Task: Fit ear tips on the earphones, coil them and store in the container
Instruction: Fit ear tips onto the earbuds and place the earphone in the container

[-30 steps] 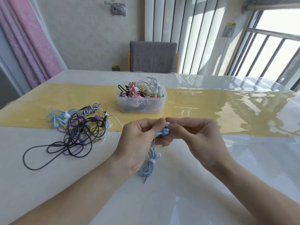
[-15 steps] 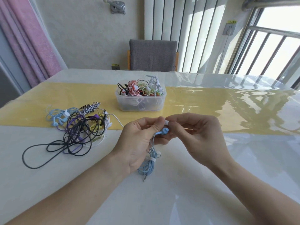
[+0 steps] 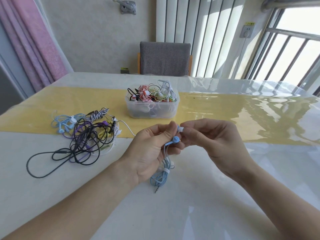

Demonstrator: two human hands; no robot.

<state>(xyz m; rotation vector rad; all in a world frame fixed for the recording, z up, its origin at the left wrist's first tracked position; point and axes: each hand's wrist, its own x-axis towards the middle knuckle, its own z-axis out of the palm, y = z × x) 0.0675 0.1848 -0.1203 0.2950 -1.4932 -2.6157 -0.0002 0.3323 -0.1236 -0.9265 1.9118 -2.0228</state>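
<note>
My left hand pinches a light blue earbud of a blue earphone set. Its coiled cable, bound with a white tie, hangs below my palm down to the jack plug near the table. My right hand pinches a white ear tip just above that earbud, against a second blue bud tip mostly hidden by my fingers. A clear plastic container behind my hands holds several coiled earphones in red, green, white and black.
A tangled pile of loose earphones in black, purple, yellow, white and light blue lies left of my hands on the white table. A yellow runner crosses the table under a glossy cover. A grey chair stands at the far side.
My hands have drawn slightly apart at the fingertips. The white ear tip now shows between my right fingers, above the blue earbud, where it was mostly covered before.
</note>
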